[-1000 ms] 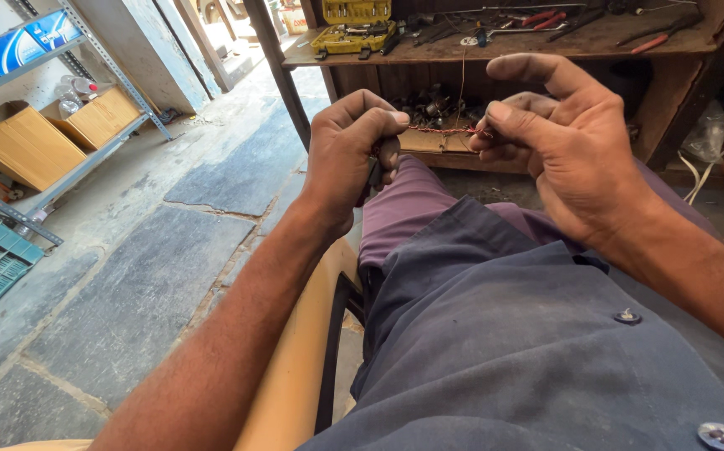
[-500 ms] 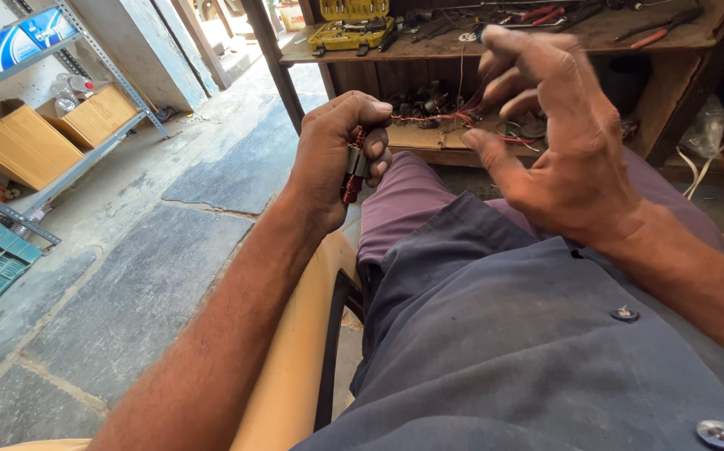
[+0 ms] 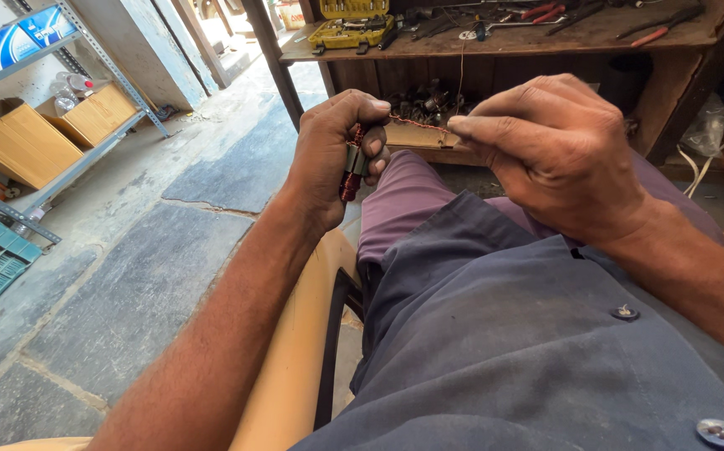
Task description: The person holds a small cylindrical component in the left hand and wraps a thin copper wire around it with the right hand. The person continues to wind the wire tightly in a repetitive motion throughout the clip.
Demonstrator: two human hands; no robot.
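Wire point(image 3: 416, 124), thin and reddish copper, runs near-horizontal across upper centre of frame, taut between both hands. Left hand point(image 3: 332, 154) is fisted around a small dark-red wound coil point(image 3: 351, 171); coil's long axis stands near vertical, lower end pointing down toward the purple trouser leg point(image 3: 408, 196). Right hand point(image 3: 558, 154) lies to the right of the coil, fingertips point(image 3: 460, 127) pinched narrow on the wire's free end. Left hand is the nearer one to the coil. Wooden table point(image 3: 504, 38) with tools sits behind.
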